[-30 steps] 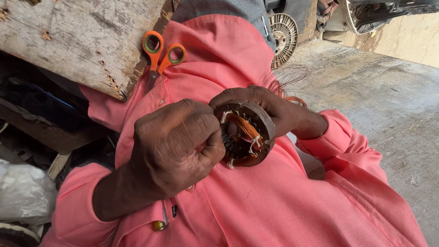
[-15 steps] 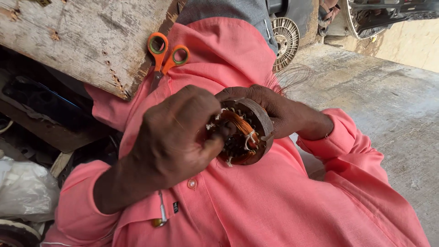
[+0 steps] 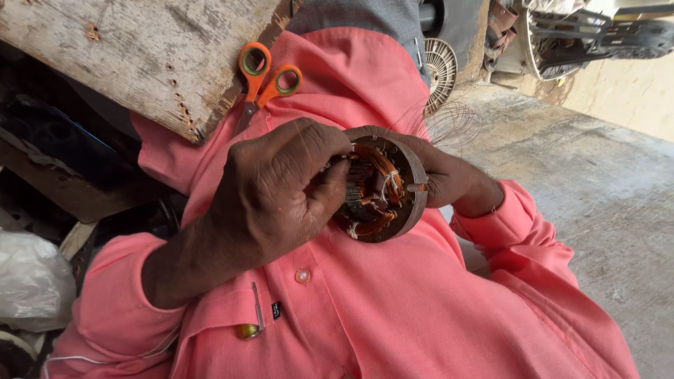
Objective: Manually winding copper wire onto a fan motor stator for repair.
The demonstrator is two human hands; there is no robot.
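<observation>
At the far left a white plastic bag (image 3: 31, 281) lies low beside dark clutter, and above it a weathered wooden board (image 3: 140, 56) slants across the upper corner. A pair of orange-handled scissors (image 3: 263, 81) rests at the board's lower edge, touching the pink shirt (image 3: 393, 309) that fills the middle of the view; a pen clip (image 3: 257, 309) sits on the shirt pocket low down. The left hand (image 3: 270, 196) comes in from the lower left with its fingers curled tightly, the tips pressed into the copper windings of a round motor stator (image 3: 382, 186), so it is pinching at the coil rather than lying slack. The stator sits in front of the chest, tilted toward the camera, its grey metal ring around the orange-brown coils. The right hand (image 3: 449, 179) cups the stator from behind and to the right, fingers wrapped round the ring's outer wall, gripping it firmly. A tuft of fine loose wire strands (image 3: 449, 123) fans out just above that hand. Farther right lie the concrete floor (image 3: 604, 182), a small round fan grille (image 3: 441, 70) and a dark machine part (image 3: 597, 35) at the top edge.
</observation>
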